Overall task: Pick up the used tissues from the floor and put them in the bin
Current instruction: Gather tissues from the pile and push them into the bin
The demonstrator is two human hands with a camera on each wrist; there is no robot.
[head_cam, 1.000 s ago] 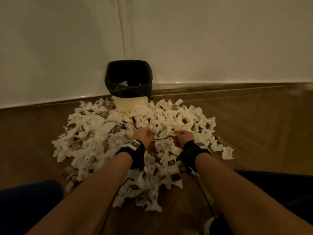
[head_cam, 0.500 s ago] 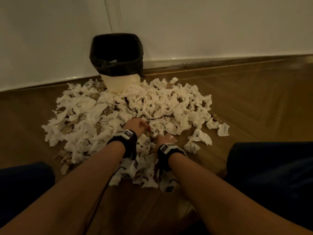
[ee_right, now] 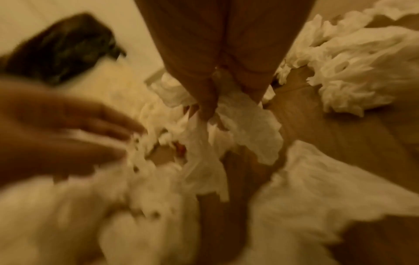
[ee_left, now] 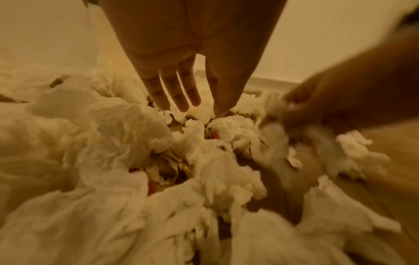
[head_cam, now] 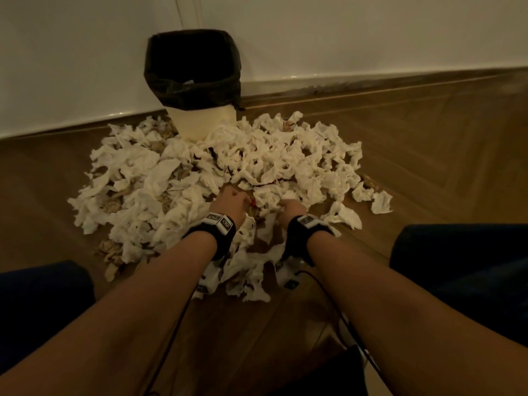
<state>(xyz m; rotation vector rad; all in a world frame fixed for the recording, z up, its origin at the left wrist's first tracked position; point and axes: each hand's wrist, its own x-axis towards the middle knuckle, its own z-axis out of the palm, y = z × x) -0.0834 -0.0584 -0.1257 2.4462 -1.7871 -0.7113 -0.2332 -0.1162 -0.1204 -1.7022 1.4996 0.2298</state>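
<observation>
- Your right hand (ee_right: 224,86) has its fingers (ee_right: 205,105) curled and pinched on a crumpled tissue (ee_right: 247,122), which hangs below them above the floor (ee_right: 328,136). This view is blurred, so I cannot say how many sheets are in the pinch.
- Your left hand (ee_left: 192,59) is flat, with straight, narrowly spread fingers (ee_left: 181,93). The tips touch the top of the pile and hold nothing.
- In the head view the two hands, left (head_cam: 228,205) and right (head_cam: 293,210), are just beside each other at the near middle of the tissues (head_cam: 271,164), over a small gap with red and brown scraps.
- The tissues lie on the floor in a wide heap with no clear long axis. It spreads more to the left and right than toward you.
- The bin (head_cam: 194,67) stands straight ahead of both hands, at the far edge of the heap and against the wall (head_cam: 371,32). Tissues touch its pale base. Its mouth is open upward, with a black liner (head_cam: 197,95) folded over the rim.
- The left hand is a little nearer to the bin, I think, but the right one has the load.
- The way forward looks free above the heap. To the right is bare floor, and your knees (head_cam: 457,267) limit the room on both near sides.
</observation>
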